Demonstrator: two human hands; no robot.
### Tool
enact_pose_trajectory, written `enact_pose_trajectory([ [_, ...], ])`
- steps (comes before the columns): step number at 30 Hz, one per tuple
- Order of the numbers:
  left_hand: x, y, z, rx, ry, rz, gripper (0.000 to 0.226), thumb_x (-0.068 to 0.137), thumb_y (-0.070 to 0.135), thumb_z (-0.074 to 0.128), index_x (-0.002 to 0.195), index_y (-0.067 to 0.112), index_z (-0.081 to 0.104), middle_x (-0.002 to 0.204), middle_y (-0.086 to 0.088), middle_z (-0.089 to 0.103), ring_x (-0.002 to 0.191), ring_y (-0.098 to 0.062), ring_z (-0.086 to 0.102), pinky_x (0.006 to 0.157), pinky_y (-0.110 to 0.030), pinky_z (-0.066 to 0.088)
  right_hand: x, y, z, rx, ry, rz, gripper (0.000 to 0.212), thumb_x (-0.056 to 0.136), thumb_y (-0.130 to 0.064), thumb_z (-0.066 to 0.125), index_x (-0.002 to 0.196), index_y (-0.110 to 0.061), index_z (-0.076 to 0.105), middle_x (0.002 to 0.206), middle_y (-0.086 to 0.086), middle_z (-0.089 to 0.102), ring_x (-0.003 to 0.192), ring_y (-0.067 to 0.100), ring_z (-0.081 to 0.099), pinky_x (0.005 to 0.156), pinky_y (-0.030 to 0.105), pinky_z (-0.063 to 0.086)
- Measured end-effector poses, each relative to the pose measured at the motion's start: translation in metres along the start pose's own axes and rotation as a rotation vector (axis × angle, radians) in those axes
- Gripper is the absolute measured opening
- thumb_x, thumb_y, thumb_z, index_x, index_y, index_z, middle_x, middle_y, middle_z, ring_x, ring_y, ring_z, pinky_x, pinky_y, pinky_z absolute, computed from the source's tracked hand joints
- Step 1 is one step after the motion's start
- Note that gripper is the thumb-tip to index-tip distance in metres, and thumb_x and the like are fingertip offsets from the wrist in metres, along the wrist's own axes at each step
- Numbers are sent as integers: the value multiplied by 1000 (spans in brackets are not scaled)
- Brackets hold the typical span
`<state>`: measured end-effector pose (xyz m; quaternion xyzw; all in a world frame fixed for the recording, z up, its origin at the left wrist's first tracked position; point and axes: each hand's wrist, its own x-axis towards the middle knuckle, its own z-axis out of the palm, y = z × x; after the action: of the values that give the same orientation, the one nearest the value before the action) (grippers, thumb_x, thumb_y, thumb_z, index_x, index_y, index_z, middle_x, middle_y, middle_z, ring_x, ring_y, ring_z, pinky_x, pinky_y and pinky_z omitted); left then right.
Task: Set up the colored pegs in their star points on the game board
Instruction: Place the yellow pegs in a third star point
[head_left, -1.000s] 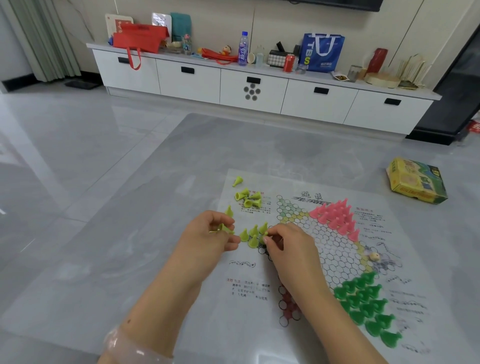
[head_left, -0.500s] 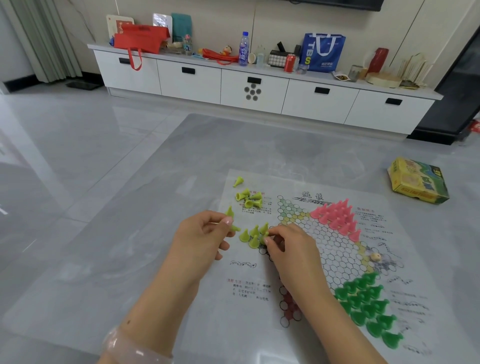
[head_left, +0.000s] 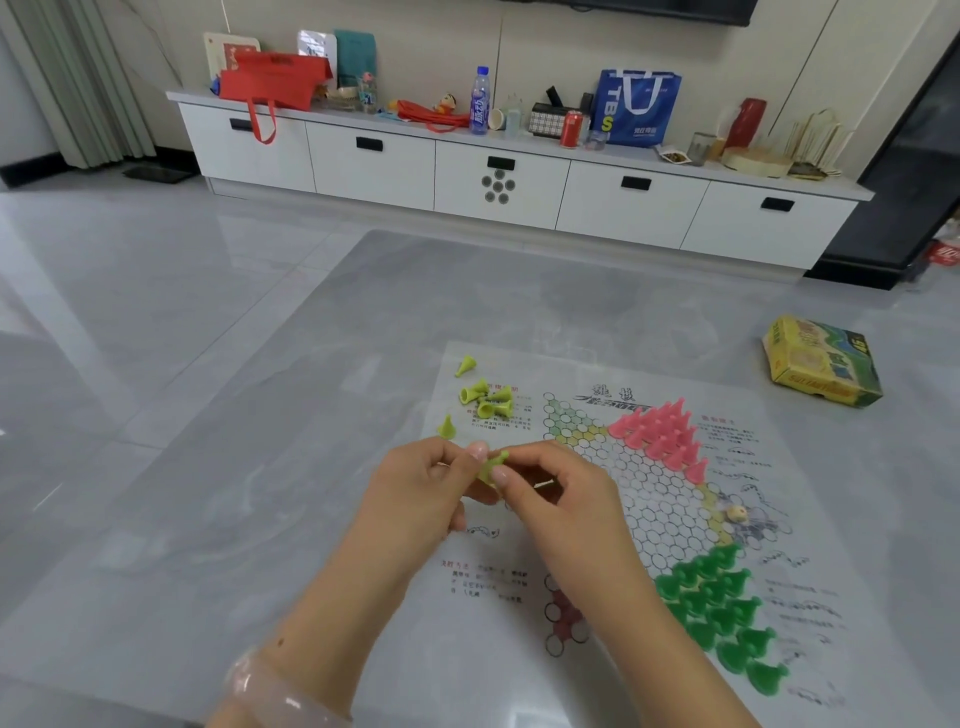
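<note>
Both our hands have lifted off the board (head_left: 597, 545); left hand (head_left: 431, 488) & right hand (head_left: 550, 488) each pinch one yellow-green peg (head_left: 491, 467).

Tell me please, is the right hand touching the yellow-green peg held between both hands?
Touching: the head view shows the right hand pinching the yellow-green peg.

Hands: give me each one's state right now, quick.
Left hand: fingers curled, pinching the yellow-green peg with thumb and forefinger.
Right hand: fingers curled, its thumb and forefinger on the same peg.
</note>
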<state>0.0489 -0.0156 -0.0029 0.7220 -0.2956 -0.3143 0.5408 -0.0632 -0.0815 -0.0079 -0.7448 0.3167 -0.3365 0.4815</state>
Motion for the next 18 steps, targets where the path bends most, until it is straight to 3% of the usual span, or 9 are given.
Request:
enact_pose_trajectory([
  [3,13,-10,-10,547,211,201,16,89,26,53,100,21,64,98,8,62,85,-14,53,68,-16,34,2,2,-11,32,112,32,11,80,-19,66,77,-29,68,76,-15,67,66,-2,59,60,9,44],
  [5,20,-18,-17,843,206,211,30,90,24,50,119,25,57,124,2,51,106,-23,44,83,-26,33,3,3,-18,19,156,40,12,81,-19,65,77,-30,67,78,-19,66,65,-4,58,59,7,44],
  [6,23,-21,-19,902,171,186,33,90,23,50,122,26,55,126,0,49,109,-25,42,86,-29,34,3,4,-21,9,164,36,13,82,-19,64,77,-30,66,79,-20,66,66,-4,58,60,7,44],
  [10,27,-25,-19,729,171,144,10,86,15,53,94,13,59,95,-3,51,93,-26,50,68,-30,37,1,4,-23,-17,157,22,14,82,-18,64,77,-31,66,80,-21,65,66,-4,58,60,6,44],
  [13,30,-25,-20,711,194,157,5,85,10,50,81,11,53,85,-4,51,77,-23,47,59,-29,30,0,4,-27,-8,153,29,16,82,-17,63,77,-32,66,80,-22,65,65,-4,57,59,6,43],
  [15,32,-26,-20,740,189,156,5,86,9,48,84,12,51,85,-3,50,75,-21,45,57,-29,28,-1,5,-31,-5,147,32,16,83,-17,63,79,-32,66,79,-23,64,66,-5,57,59,6,43],
  [18,34,-25,-17,752,213,175,22,89,7,40,107,14,50,91,-4,49,79,-24,47,63,-31,33,-1,5,-35,-2,138,38,16,83,-17,62,80,-32,66,79,-25,64,67,-6,57,59,6,43],
])
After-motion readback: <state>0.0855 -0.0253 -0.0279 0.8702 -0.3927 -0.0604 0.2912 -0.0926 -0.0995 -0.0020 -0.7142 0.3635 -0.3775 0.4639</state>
